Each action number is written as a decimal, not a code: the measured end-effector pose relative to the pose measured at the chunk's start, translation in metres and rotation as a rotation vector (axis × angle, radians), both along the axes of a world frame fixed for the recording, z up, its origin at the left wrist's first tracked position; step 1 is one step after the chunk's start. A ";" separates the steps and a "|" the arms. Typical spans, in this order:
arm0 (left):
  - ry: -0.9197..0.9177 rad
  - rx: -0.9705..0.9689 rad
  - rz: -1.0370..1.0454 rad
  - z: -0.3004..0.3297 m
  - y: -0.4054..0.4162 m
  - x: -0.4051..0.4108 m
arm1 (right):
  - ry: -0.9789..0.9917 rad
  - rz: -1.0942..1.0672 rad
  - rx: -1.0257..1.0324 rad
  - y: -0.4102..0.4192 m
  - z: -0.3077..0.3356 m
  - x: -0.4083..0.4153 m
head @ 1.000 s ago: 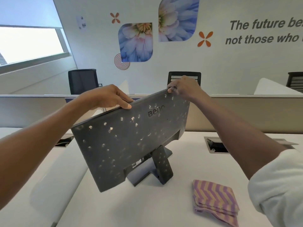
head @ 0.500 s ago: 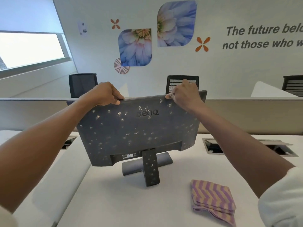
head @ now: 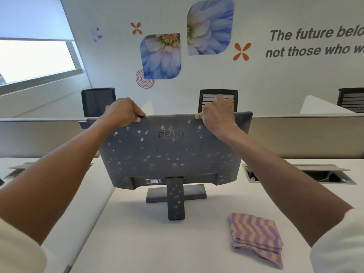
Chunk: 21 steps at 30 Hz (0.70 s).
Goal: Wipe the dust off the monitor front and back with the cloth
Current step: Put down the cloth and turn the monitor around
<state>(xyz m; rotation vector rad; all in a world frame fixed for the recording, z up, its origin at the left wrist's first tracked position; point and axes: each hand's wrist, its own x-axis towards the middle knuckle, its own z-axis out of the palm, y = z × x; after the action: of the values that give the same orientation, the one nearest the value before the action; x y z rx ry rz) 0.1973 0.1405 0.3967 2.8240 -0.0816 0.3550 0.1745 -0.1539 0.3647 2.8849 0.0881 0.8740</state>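
Observation:
The dark grey monitor (head: 167, 154) stands upright on its stand on the white table (head: 137, 243), its back towards me. Pale dust smudges speckle the back and the stand's neck. My left hand (head: 123, 111) grips the top edge near the left corner, fingers curled over it. At the right part of the top edge is my right hand (head: 216, 117), thumb against the edge and fingers raised and stretched out above it. The folded cloth (head: 256, 237), striped purple and tan in a zigzag, lies on the table to the right of the stand. The screen side is hidden.
A low grey partition (head: 305, 134) runs behind the table. An open cable box (head: 323, 176) is sunk into the table at the right, and another (head: 17, 170) at the left. Black chairs (head: 98, 101) stand beyond the partition.
The monitor has turned from a tilted, skewed pose to upright and square with its back to me. My right hand's fingers have lifted off the top edge.

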 end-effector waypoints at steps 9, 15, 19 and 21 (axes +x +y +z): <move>-0.069 -0.017 -0.017 -0.015 -0.006 -0.011 | -0.125 0.074 0.143 -0.011 -0.024 -0.014; -0.383 -0.285 -0.171 -0.070 -0.039 -0.061 | -0.518 0.236 0.410 -0.038 -0.084 -0.062; -0.578 -0.500 -0.229 -0.123 -0.078 -0.096 | -0.335 0.111 0.580 -0.067 -0.152 -0.098; -0.556 -0.554 -0.217 -0.152 -0.096 -0.109 | -0.122 0.011 0.648 -0.086 -0.192 -0.110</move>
<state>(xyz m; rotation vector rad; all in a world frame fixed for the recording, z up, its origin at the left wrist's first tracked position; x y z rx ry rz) 0.0880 0.0450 0.2443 2.0829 -0.3433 0.9354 0.0649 -0.2395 0.1723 3.3950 -0.2358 1.2762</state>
